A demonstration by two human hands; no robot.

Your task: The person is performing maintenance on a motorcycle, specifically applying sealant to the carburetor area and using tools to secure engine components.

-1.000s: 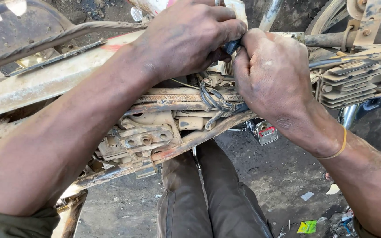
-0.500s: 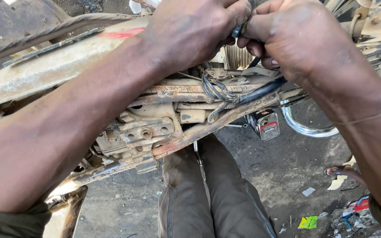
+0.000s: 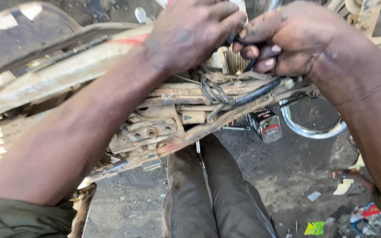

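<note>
- Because the rusty, mud-caked motorcycle frame (image 3: 111, 75) stands stripped and at waist level before the person, both arms can reach over it from above; the long rails run from lower left up to the right, and the person's trousered legs (image 3: 217, 194) show beneath, pressed close to the work.
- On the right a chrome curved pipe (image 3: 309, 130) loops under the frame, with a small dark box-shaped part with a red mark (image 3: 265, 125) hanging just beside it.
- The left hand (image 3: 190, 31) is clenched at the top of the frame, fingers curled tight around one end of a thin black cable (image 3: 243, 42) — it looks like a steadying hold.
- The right hand (image 3: 296, 39), greasy, pinches the same cable between thumb and fingers, touching the left; held so close, the two can work a short stretch.
- Below them a black hose (image 3: 261, 90) and a knot of wires (image 3: 214, 92) lie along the rail — untouched.
</note>
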